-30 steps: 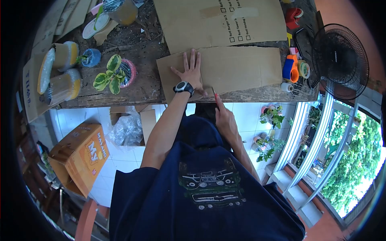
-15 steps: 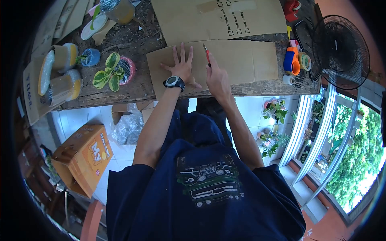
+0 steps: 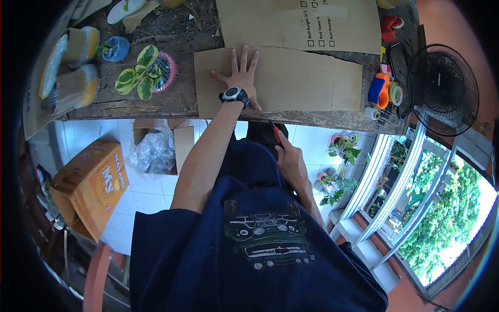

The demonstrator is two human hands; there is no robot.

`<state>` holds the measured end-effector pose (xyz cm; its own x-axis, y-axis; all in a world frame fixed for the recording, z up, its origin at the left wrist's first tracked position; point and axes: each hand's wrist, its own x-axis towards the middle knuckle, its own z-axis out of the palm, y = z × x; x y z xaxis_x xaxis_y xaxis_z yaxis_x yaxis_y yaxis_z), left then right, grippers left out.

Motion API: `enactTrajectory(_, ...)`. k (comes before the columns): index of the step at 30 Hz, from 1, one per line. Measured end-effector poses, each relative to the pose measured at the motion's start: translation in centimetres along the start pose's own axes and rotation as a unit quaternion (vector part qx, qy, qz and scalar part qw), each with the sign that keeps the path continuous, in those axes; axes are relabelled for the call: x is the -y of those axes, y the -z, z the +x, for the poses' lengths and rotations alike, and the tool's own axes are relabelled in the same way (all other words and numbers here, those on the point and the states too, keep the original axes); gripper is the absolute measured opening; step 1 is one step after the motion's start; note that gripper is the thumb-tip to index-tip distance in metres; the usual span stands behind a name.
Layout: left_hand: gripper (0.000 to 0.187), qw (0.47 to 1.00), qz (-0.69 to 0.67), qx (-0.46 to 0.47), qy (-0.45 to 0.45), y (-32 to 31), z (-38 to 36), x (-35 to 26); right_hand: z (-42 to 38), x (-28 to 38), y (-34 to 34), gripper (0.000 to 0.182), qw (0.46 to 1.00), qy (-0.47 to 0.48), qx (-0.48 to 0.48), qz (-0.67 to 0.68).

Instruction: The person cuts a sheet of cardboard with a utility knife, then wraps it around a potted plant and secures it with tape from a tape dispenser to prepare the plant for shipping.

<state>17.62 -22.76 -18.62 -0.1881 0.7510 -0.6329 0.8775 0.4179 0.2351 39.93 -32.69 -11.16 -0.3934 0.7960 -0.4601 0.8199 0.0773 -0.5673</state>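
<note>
My left hand (image 3: 241,78), with a watch on its wrist, lies flat with fingers spread on a long piece of cardboard (image 3: 306,80). That piece rests along the near edge of the wooden table (image 3: 145,108). Below the table edge, nearer my body, my right hand (image 3: 291,158) is closed around a red cutter (image 3: 275,133) whose tip points up toward the table. The cutter is apart from the cardboard. Beyond the long piece lies a larger printed cardboard sheet (image 3: 265,23).
A potted plant (image 3: 140,75) and wrapped containers (image 3: 78,86) stand at the left. An orange and blue tape dispenser (image 3: 379,91), tape rolls and a black fan (image 3: 442,88) are at the right. An orange box (image 3: 101,187) sits on the floor.
My right hand has moved with the red cutter from over the cardboard down toward my body, past the table edge. My left hand stays spread on the cardboard; the view has shifted slightly.
</note>
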Motion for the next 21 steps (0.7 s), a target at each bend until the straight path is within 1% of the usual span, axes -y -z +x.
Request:
enactTrajectory(1, 0.171, 1.000, 0.003, -0.009, 0.005, -0.3, 0.1, 0.0, -0.1, 0.2, 0.4, 0.054, 1.000, 0.014, -0.012, 0.008)
enactTrajectory(3, 0.171, 0.999, 0.010, -0.028, 0.012, -1.0, 0.6, -0.2, 2.3, 1.2, 1.4, 0.052, 0.990, 0.086, -0.107, 0.026)
enactTrajectory(6, 0.171, 1.000, 0.003, -0.013, 0.009, -0.6, 0.4, -0.2, 9.7, 3.8, 2.8, 0.051, 0.980, 0.114, -0.161, 0.005)
enactTrajectory(8, 0.171, 1.000, 0.005, -0.011, 0.003, -0.4, 0.3, 0.0, 14.5, 4.2, 2.4, 0.051, 0.984, 0.085, -0.157, -0.028)
enactTrajectory(11, 0.172, 1.000, 0.004, -0.007, 0.000, -0.7, 0.0, 0.1, 15.4, 3.2, 1.1, 0.052, 0.986, 0.080, -0.138, -0.044)
enactTrajectory(13, 0.171, 1.000, 0.001, -0.012, 0.004, -0.2, 0.5, 0.2, 10.9, 2.7, 0.5, 0.054, 0.988, 0.093, -0.118, -0.037)
enactTrajectory(15, 0.171, 1.000, -0.001, -0.007, 0.009, -0.3, 0.1, -0.1, 5.2, 1.2, 0.2, 0.057, 0.996, 0.050, -0.069, -0.041)
enactTrajectory(17, 0.169, 1.000, 0.008, -0.005, 0.010, 0.2, -0.1, -0.1, 0.7, 0.3, 0.8, 0.055, 0.999, -0.016, -0.019, -0.026)
enactTrajectory(20, 0.167, 1.000, 0.019, -0.005, 0.006, -0.2, -0.4, -0.1, -1.2, -0.3, 1.8, 0.050, 1.000, -0.014, -0.003, -0.003)
enactTrajectory(21, 0.167, 1.000, 0.022, -0.010, 0.004, -0.1, -0.3, 0.0, -0.7, 0.1, 2.2, 0.048, 0.999, -0.002, -0.032, 0.008)
